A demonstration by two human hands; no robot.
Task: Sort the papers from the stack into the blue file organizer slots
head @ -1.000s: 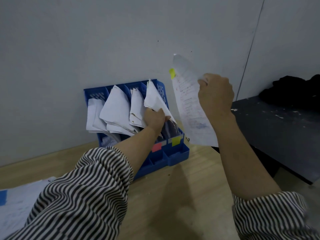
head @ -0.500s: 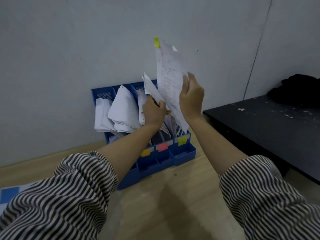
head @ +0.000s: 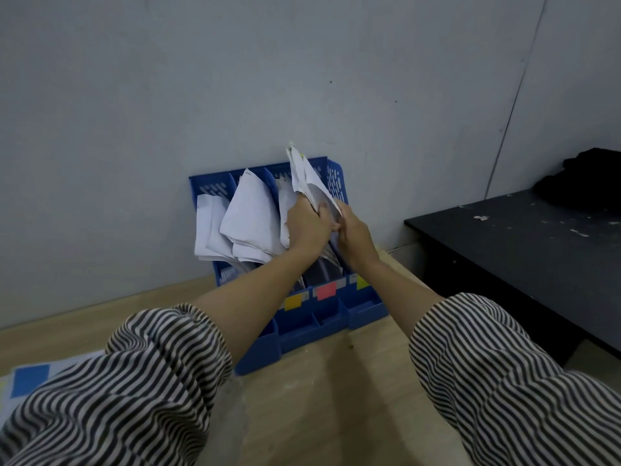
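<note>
Both hands meet at the white paper sheet [head: 304, 178]: right hand [head: 354, 235] grips its lower edge, left hand [head: 307, 227] holds the neighbouring papers aside. Its long axis stands nearly upright, directly over the rightmost slot of the blue plastic file organizer [head: 336, 183], so it should go straight down.

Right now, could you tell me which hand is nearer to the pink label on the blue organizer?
Right. The right hand sits at the rightmost slot, above the pink label and slightly right of it. The left hand is higher and further left, gripping papers.
</note>
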